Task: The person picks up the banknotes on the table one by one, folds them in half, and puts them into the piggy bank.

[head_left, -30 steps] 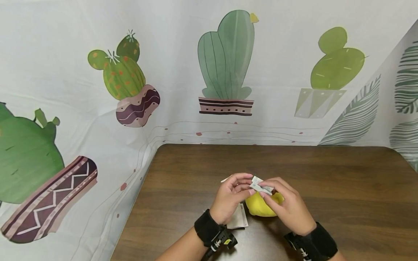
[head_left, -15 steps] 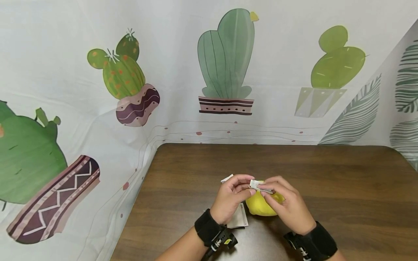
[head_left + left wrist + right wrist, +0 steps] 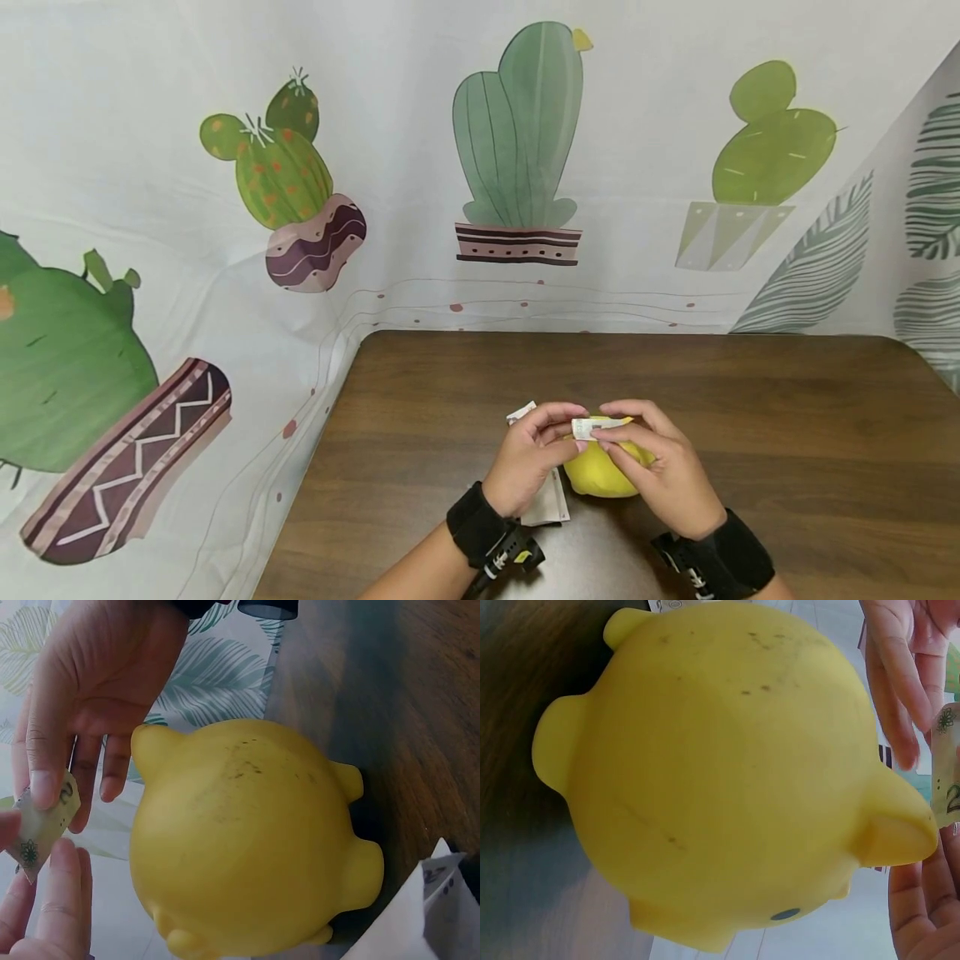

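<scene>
Above a yellow piggy bank (image 3: 600, 477), both hands hold a small folded banknote (image 3: 589, 428). The left hand (image 3: 525, 462) pinches its left end, with the thumb on the near side. On the other end, the thumb and fingers of the right hand (image 3: 670, 471) grip the paper. In the left wrist view the banknote (image 3: 46, 825) shows a printed 2 at one corner. The piggy bank (image 3: 727, 765) stands on its feet, with dark smudges on its body. Its top is partly hidden by the hands in the head view.
More paper notes (image 3: 552, 502) lie on the wooden table (image 3: 810, 467) beneath the left forearm, and a pale paper corner (image 3: 521, 412) shows beyond the left hand. A cactus-print cloth (image 3: 405, 167) hangs behind the table. Each wrist wears a black strap (image 3: 480, 521) with a camera.
The banknote has turned from slanted to nearly level between the fingers, showing as a narrower strip. The right fingers have shifted slightly along it; the piggy bank has stayed put.
</scene>
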`<state>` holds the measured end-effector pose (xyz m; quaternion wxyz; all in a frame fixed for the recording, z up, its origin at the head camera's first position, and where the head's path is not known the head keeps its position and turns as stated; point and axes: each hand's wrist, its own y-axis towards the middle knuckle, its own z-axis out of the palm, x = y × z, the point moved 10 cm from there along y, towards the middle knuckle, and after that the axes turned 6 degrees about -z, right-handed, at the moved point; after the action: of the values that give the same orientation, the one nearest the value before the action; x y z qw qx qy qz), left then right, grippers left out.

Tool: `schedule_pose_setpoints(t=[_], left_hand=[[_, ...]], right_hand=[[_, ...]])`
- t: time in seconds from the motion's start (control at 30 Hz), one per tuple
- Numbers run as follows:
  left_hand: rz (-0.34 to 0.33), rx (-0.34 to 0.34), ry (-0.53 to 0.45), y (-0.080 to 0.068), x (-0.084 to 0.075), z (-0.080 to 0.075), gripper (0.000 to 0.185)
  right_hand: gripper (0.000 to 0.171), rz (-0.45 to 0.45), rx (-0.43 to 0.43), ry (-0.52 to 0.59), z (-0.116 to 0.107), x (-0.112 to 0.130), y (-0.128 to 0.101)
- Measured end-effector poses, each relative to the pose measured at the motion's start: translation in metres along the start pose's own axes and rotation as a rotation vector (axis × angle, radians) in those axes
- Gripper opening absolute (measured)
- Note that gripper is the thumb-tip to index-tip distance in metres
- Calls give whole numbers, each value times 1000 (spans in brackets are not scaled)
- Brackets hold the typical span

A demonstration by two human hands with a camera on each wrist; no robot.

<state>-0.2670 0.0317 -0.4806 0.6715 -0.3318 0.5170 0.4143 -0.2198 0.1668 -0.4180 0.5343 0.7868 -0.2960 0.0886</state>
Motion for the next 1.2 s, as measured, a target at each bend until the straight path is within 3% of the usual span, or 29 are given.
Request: schedule_pose_setpoints(t=[0.5, 0.87, 1.2], left_hand=[[9, -13, 7, 0, 0, -2, 35], [42, -12, -11, 0, -3, -2, 32], [63, -8, -15, 0, -4, -1, 30]], right_hand=[[42, -10, 32, -30, 3, 2, -1], [39, 181, 78, -80, 3, -15, -6], [37, 134, 54, -106, 3, -9, -5]])
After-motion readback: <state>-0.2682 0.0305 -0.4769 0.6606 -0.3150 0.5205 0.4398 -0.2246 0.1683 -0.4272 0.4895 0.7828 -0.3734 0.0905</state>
